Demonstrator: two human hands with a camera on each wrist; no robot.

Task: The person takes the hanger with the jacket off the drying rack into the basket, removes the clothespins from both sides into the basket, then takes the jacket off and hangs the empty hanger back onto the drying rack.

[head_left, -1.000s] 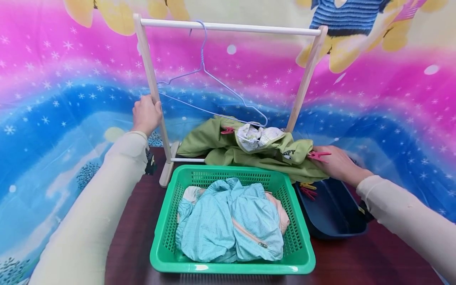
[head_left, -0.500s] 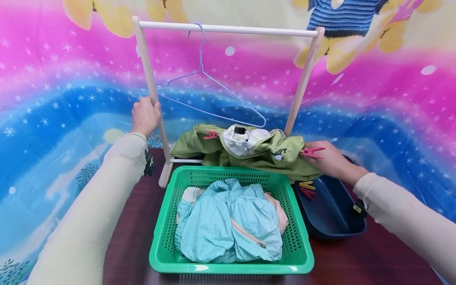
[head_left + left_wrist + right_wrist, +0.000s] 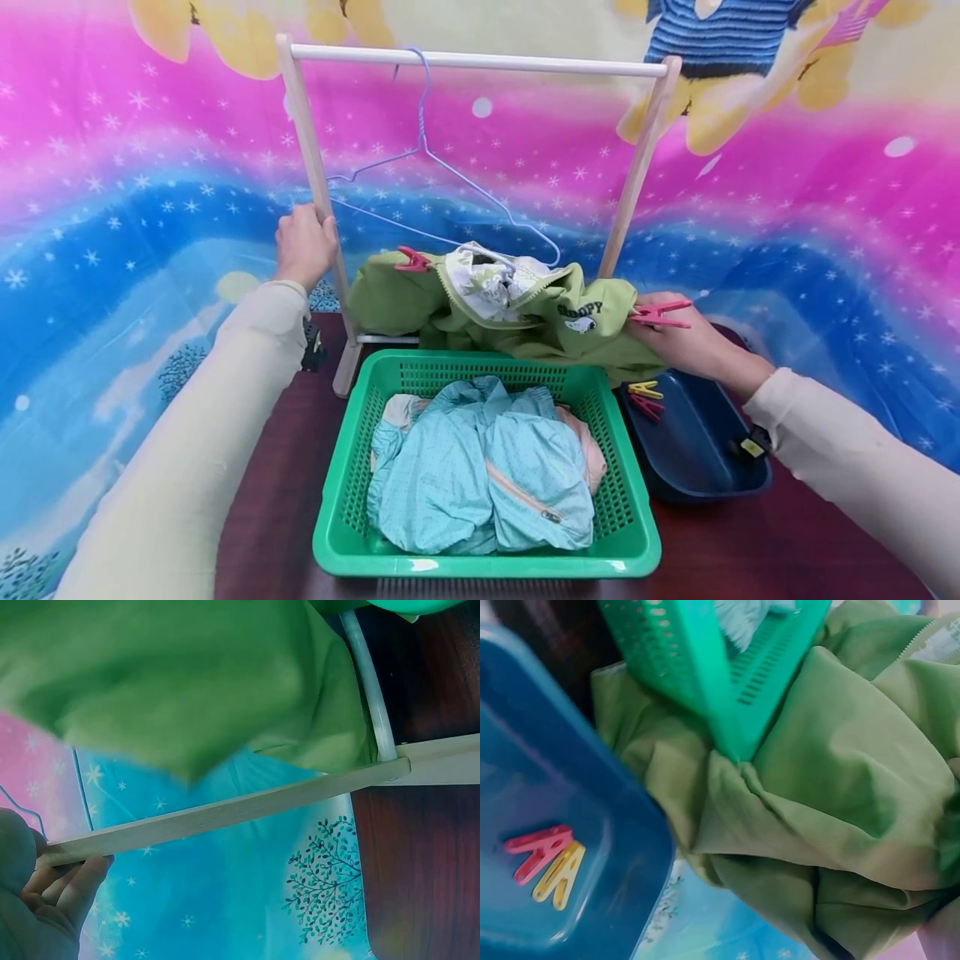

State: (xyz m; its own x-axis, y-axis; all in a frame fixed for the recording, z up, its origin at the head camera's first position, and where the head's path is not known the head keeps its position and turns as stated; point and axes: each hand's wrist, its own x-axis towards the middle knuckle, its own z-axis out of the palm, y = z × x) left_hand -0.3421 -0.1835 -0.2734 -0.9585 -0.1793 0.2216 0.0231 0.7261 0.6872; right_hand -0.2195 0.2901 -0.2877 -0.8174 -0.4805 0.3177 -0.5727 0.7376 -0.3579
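My left hand [image 3: 306,246] grips the left post [image 3: 307,142] of a small wooden clothes rack. In the left wrist view, the fingers [image 3: 79,892] curl around that post. My right hand [image 3: 678,337] holds the right shoulder of a green jacket [image 3: 483,329], beside a red clothespin [image 3: 660,314]. Another red clothespin [image 3: 412,259] is clipped on the jacket's left shoulder. White patterned lining shows at its unzipped collar, with a pale wire inside the neck. A lilac wire hanger [image 3: 480,187] hangs from the rack's top bar [image 3: 487,61], just above the collar.
A green basket [image 3: 487,567] in front of the rack holds a light-blue garment [image 3: 450,475] and other clothes. To its right, a dark blue bin [image 3: 712,496] contains a yellow clothespin [image 3: 559,876] and a red one [image 3: 540,851]. A printed cloth backdrop hangs behind.
My right hand has moved slightly left and up with the jacket, which has risen and shifted left, its front turning more toward me. My left hand stays on the post.
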